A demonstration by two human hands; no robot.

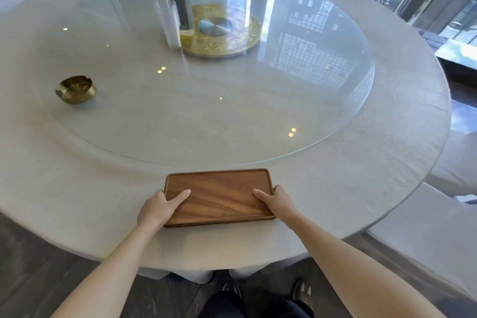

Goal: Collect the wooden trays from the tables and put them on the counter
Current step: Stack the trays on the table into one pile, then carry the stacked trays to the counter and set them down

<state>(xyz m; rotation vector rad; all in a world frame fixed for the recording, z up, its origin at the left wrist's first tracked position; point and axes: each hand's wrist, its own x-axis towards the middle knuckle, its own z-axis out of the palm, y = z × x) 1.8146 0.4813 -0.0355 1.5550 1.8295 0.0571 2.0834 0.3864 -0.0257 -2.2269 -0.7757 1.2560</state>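
As our left hand [159, 206] and right hand [277, 201] grip the tray [219, 197] (still on the table [77, 188]), the counter remains unseen.

Bare table [335, 188] lies open around the near edge. On the glass turntable [258, 116], a brass ashtray [76, 89] stands far left, a tall pitcher [173, 2] near the centre.
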